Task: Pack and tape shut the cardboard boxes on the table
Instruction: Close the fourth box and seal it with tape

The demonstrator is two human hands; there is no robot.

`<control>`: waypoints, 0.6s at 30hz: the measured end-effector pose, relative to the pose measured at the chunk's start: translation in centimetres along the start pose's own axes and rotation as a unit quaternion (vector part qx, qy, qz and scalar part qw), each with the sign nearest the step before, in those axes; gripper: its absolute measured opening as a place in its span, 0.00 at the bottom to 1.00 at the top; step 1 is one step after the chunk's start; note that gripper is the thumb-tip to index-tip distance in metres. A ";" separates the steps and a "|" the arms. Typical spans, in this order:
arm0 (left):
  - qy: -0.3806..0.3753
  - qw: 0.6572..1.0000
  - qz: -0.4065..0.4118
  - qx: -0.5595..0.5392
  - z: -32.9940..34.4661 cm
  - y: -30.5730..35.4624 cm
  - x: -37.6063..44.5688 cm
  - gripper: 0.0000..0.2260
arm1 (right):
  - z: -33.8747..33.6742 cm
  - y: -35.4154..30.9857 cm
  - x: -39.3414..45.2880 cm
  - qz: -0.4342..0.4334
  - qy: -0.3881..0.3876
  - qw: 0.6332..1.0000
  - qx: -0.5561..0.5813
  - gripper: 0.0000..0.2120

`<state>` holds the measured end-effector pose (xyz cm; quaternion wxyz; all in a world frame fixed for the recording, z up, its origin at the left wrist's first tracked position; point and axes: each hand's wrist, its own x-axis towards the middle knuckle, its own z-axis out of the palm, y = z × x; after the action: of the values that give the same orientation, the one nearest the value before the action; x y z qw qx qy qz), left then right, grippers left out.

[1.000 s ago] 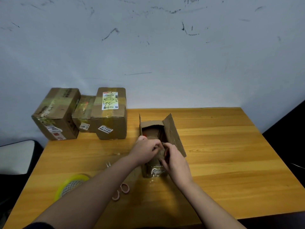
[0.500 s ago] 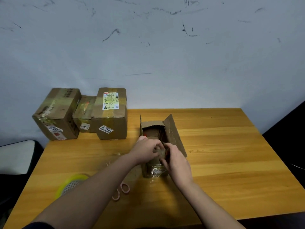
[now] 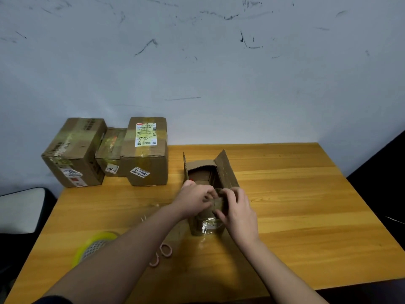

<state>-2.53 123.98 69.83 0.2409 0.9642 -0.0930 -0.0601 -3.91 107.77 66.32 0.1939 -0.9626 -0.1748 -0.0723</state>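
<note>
Since a second ago little has shifted: the left hand (image 3: pixel 195 199) and right hand (image 3: pixel 235 210) still pinch the near flap (image 3: pixel 218 204) of the open box (image 3: pixel 210 194) between them, so closing appears unfinished and taping waits.

Two bare forearms reach in from the lower edge of the head view, ending in the left hand (image 3: pixel 195 199) and the right hand (image 3: pixel 237 212). Neither hand wears a glove, ring, watch or band that can be seen. Both wrists and forearms are uncovered. At the bottom left corner, well below the left hand, a small patch of dark sleeve (image 3: pixel 52 300) shows at the upper arm; its fabric and exact colour are too dim to tell.
</note>
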 end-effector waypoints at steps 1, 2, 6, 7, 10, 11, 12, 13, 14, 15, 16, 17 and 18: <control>-0.002 1.000 -0.001 -0.001 0.0 0.0 0.0 0.07 | -0.3 0.1 0.3 -0.001 -0.021 1.000 0.004 0.28; -0.005 1.000 -0.005 -0.006 0.1 0.0 0.0 0.07 | -0.5 0.2 0.6 -0.003 -0.043 0.999 0.014 0.28; -0.012 1.000 -0.006 -0.014 0.3 0.0 0.0 0.07 | -1.3 0.4 1.5 0.018 -0.118 0.990 0.070 0.25; -0.014 1.000 -0.007 -0.015 0.3 0.0 -0.1 0.07 | -1.4 0.5 1.6 0.024 -0.120 0.989 0.086 0.24; -0.020 0.999 -0.019 -0.028 0.5 -0.3 -0.1 0.09 | -1.6 0.5 1.8 0.049 -0.106 0.985 0.130 0.19; -0.019 0.999 -0.026 -0.036 0.6 -0.4 0.0 0.11 | -1.5 0.5 1.8 0.053 -0.099 0.984 0.139 0.17; -0.016 0.998 -0.029 -0.048 0.6 -0.5 0.0 0.13 | -1.5 0.5 1.8 0.055 -0.093 0.983 0.145 0.17; -0.012 0.998 -0.030 -0.058 0.6 -0.4 0.0 0.16 | -1.4 0.5 1.8 0.059 -0.087 0.983 0.150 0.16; -0.008 0.997 -0.027 -0.065 0.5 -0.2 -0.1 0.18 | -1.4 0.4 1.9 0.063 -0.082 0.983 0.153 0.15; -0.003 0.997 -0.025 -0.071 0.3 -0.1 -0.1 0.20 | -1.3 0.4 1.9 0.067 -0.080 0.982 0.155 0.15; 0.002 0.997 -0.025 -0.076 0.2 0.1 -0.2 0.21 | -1.3 0.3 1.9 0.069 -0.077 0.982 0.155 0.15; 0.006 0.996 -0.025 -0.081 0.1 0.2 -0.2 0.21 | -1.3 0.3 1.9 0.072 -0.074 0.982 0.156 0.15; 0.008 0.996 -0.027 -0.084 0.1 0.2 -0.2 0.20 | -1.3 0.3 1.9 0.071 -0.070 0.982 0.157 0.15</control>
<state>-2.77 123.82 69.82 0.3198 0.9433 -0.0593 -0.0664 -2.16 107.59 67.75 0.3348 -0.9327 -0.1283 0.0380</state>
